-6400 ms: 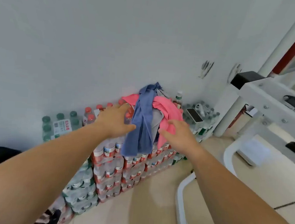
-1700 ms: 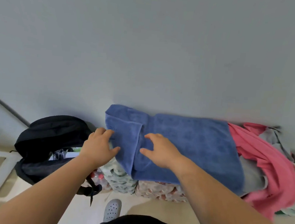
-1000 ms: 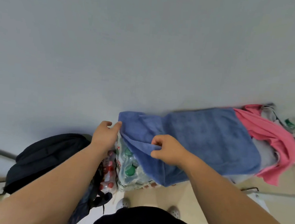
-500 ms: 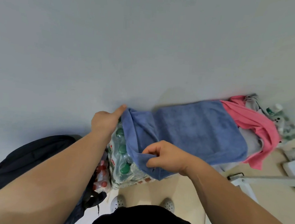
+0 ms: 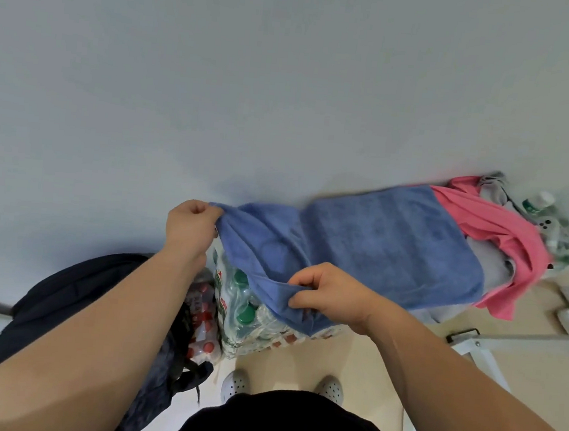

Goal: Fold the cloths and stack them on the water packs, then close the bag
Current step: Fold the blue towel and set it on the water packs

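A storeroom-like back corner of a workplace, seen from beside it: shrink-wrapped water packs (image 5: 243, 315) stacked in bulk against a bare pale wall (image 5: 254, 75), a blue towel (image 5: 394, 245) spread over them, a black backpack (image 5: 74, 286) slumped alongside, and a white metal frame (image 5: 520, 337) standing on the beige floor (image 5: 349, 365).

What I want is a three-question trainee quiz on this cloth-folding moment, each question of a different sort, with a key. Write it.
1. True or false: the left hand and the right hand both pinch the blue towel.
2. Which colour is the cloth lying at the blue towel's right end? A pink, B yellow, C green.
3. Fill in: the black bag sits to the ___ of the water packs.
Key: 1 true. 2 A, the pink cloth. 3 left.
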